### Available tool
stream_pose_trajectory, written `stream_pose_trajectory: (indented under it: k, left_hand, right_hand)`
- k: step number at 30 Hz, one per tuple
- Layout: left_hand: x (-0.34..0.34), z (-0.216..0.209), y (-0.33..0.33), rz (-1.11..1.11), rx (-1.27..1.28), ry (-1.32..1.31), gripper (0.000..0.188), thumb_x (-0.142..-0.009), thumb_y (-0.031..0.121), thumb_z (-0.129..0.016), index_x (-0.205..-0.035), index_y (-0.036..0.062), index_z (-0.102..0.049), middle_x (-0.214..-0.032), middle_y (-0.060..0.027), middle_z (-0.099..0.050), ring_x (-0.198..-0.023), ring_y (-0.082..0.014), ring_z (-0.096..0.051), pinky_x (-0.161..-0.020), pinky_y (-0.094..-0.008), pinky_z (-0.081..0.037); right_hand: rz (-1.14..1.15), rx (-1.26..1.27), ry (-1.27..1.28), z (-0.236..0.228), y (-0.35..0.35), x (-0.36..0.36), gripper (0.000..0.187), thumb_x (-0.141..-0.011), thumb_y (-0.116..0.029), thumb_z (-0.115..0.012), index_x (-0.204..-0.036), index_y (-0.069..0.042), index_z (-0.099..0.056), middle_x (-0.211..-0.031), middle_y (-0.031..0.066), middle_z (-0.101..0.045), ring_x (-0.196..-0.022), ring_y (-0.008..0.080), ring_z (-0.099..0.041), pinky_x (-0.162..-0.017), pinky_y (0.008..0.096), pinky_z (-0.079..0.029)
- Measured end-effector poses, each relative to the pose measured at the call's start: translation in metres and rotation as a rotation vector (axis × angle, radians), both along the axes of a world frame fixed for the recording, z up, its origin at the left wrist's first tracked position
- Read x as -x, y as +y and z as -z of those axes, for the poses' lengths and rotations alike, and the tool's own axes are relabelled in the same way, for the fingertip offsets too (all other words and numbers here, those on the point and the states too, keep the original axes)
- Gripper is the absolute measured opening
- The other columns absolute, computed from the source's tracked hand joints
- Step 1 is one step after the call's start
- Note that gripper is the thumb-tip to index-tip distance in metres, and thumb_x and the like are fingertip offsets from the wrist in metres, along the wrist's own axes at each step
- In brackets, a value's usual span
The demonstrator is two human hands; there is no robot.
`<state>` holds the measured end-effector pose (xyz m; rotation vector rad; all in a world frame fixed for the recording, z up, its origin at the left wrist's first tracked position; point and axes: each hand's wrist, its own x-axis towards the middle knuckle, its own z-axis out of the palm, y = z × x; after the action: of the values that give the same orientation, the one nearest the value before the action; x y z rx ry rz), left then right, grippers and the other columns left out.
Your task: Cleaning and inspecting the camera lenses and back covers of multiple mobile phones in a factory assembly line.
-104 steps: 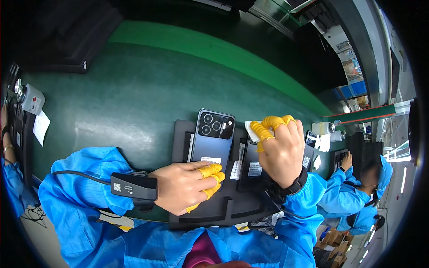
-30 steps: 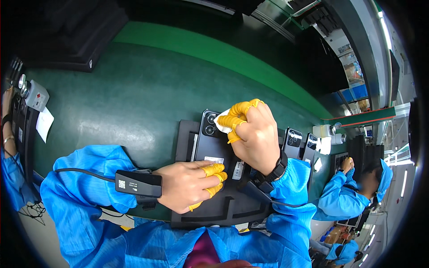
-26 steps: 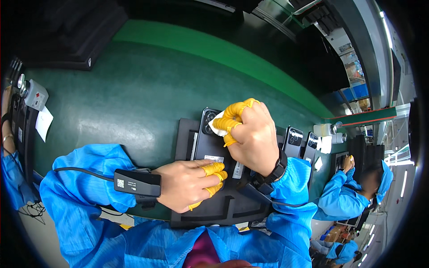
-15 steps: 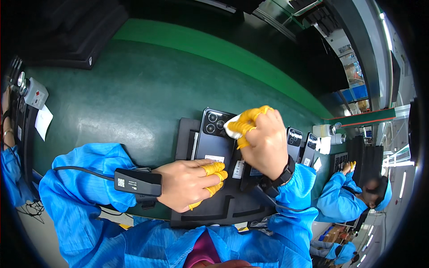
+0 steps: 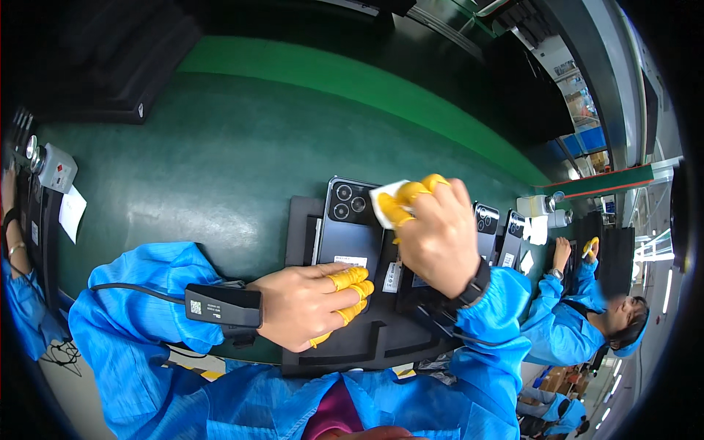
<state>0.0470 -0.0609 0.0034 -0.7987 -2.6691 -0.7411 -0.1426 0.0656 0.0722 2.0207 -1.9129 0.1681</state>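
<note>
A dark smartphone lies back side up, its round camera lenses at the far end and a white label lower down. My left hand grips its near end, with yellow finger cots on the fingers. In my right hand, also in yellow finger cots, a folded white wiping cloth is pinched beside the phone's upper right corner. Whether the cloth touches the phone I cannot tell. Beneath the phone is a black foam tray with cut-out slots. Part of another labelled phone shows below my right wrist.
More phones stand in a row to the right, with white bottles beyond them. At far left are a white bottle and a paper sheet. Black foam is stacked at the back left. A co-worker sits at right.
My right hand has shifted slightly right and the cloth now spreads flatter, off the camera lenses. My left hand keeps its hold on the phone. The co-worker's hands have risen into view.
</note>
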Motion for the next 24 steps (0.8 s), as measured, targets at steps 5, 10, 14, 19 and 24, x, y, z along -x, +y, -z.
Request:
stream_pose_trajectory:
  k: [5,10,14,19,24]
  left_hand:
    - [-0.003,0.001,0.001,-0.034,0.004,0.013,0.052,-0.070,0.023,-0.063,-0.119,0.0039,-0.066,-0.126,-0.0084,-0.062,-0.128,-0.0261,-0.054,-0.115,-0.0397,-0.036]
    - [-0.001,0.000,-0.001,0.013,-0.002,-0.020,0.052,-0.069,0.023,-0.064,-0.118,0.0040,-0.067,-0.125,-0.0077,-0.062,-0.126,-0.0265,-0.055,-0.115,-0.0392,-0.037]
    - [-0.004,-0.003,0.001,-0.021,-0.018,-0.013,0.052,-0.068,0.022,-0.065,-0.117,0.0045,-0.068,-0.123,-0.0072,-0.063,-0.122,-0.0266,-0.058,-0.112,-0.0387,-0.041]
    - [-0.002,-0.003,0.001,-0.013,-0.017,-0.021,0.052,-0.067,0.021,-0.065,-0.116,0.0052,-0.069,-0.122,-0.0076,-0.064,-0.121,-0.0267,-0.059,-0.110,-0.0385,-0.043]
    - [0.000,-0.012,-0.003,-0.040,-0.023,-0.003,0.052,-0.066,0.021,-0.064,-0.115,0.0055,-0.069,-0.122,-0.0079,-0.064,-0.120,-0.0259,-0.060,-0.110,-0.0391,-0.044]
  right_hand:
    - [0.159,-0.085,0.059,-0.028,0.028,0.006,0.011,-0.055,-0.007,-0.069,-0.065,-0.002,-0.065,-0.090,0.0119,-0.061,-0.079,0.0293,-0.054,-0.073,0.0423,-0.043]
    - [0.123,0.103,-0.079,-0.018,0.012,0.001,0.021,-0.054,-0.002,-0.070,-0.075,-0.002,-0.071,-0.094,0.0130,-0.064,-0.078,0.0305,-0.054,-0.073,0.0427,-0.044]
    - [0.041,0.178,-0.134,-0.001,-0.005,0.004,0.023,-0.056,0.001,-0.070,-0.079,-0.001,-0.073,-0.095,0.0130,-0.064,-0.080,0.0302,-0.055,-0.073,0.0412,-0.045]
    - [-0.047,0.131,-0.119,0.019,-0.011,0.000,0.011,-0.059,-0.002,-0.069,-0.070,-0.001,-0.070,-0.096,0.0138,-0.064,-0.079,0.0295,-0.054,-0.074,0.0424,-0.045]
    - [0.081,0.029,-0.103,-0.001,0.011,-0.007,0.010,-0.057,-0.009,-0.068,-0.059,-0.002,-0.063,-0.085,0.0111,-0.060,-0.080,0.0272,-0.053,-0.071,0.0412,-0.042]
